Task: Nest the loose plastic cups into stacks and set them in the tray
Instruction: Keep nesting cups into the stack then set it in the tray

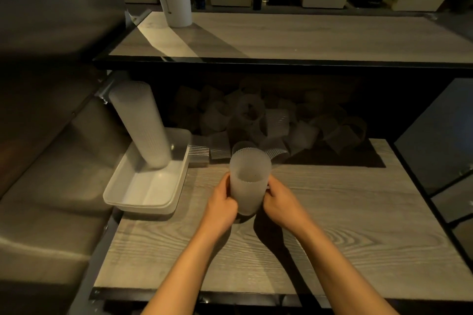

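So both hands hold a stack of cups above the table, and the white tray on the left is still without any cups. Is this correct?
Not quite. The head view shows the tray already holds a tall stack of nested cups, leaning in its far end. The rest is right: the left hand and right hand hold a stack of cups above the table.

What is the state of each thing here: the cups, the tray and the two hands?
held stack of cups: upright on the table, mouth up, gripped from both sides.
left hand: curled round the held stack.
right hand: curled round the held stack.
tall stack: standing in the tray, leaning.
tray: on the table's left edge, mostly unfilled.
loose cups: piled unstacked under the shelf.
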### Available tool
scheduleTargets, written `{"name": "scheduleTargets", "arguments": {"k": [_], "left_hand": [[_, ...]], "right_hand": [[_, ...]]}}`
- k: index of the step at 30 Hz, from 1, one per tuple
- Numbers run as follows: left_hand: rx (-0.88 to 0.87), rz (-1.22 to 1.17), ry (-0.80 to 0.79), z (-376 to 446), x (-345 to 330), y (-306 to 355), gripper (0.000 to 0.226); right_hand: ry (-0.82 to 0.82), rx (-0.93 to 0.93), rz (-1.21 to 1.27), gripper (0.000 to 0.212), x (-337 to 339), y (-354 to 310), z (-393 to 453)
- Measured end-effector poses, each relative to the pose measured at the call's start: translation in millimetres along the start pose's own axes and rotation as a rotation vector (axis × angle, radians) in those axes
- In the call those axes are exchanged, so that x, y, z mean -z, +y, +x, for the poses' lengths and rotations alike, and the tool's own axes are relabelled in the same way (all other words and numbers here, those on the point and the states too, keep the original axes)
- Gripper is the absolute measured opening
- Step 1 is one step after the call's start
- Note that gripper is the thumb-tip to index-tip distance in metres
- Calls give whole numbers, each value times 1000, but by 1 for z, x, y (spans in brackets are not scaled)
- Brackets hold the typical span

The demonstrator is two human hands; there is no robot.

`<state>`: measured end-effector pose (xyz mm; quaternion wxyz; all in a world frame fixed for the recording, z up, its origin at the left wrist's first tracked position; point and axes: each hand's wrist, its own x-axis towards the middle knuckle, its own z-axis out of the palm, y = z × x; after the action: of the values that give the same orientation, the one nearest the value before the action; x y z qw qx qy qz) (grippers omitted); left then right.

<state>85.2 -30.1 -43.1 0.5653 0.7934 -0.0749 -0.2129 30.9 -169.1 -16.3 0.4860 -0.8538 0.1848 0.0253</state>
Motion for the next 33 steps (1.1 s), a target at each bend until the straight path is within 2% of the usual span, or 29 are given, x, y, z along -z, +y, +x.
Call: {"name": "scheduleTargets", "arguments": {"k": [5,7,9,10,12,14,18,22,26,29,31,33], "left_hand": [[-10,-236,134,-8,-8,11,29],[-37,-257,153,-1,-11,16,27],[-39,-241,106,12,-8,20,35],[-14,-245,82,19,-5,23,44],[53,-290,59,28,2,28,61],[69,-303,46,33,5,32,61],[210,-449,141,44,2,34,35],[254,-529,260,48,-8,22,27],[184,-517,230,49,-19,8,27],[192,-453,170,51,-25,1,25],[182,-407,155,48,-26,4,28],[185,-429,164,46,-26,10,40]], "right_hand": [[60,57,69,33,0,0,-6],[129,87,74,29,3,-1,3],[163,107,24,23,7,3,23],[148,105,5,27,9,11,36],[126,81,-41,49,15,21,55],[94,42,-51,60,20,12,59],[105,-100,133,40,6,3,64],[163,-212,342,43,-22,19,74],[241,-250,685,51,-35,18,70],[220,-251,791,31,-36,7,65],[220,-233,808,42,-39,5,64],[243,-224,825,66,-43,8,66]]}}
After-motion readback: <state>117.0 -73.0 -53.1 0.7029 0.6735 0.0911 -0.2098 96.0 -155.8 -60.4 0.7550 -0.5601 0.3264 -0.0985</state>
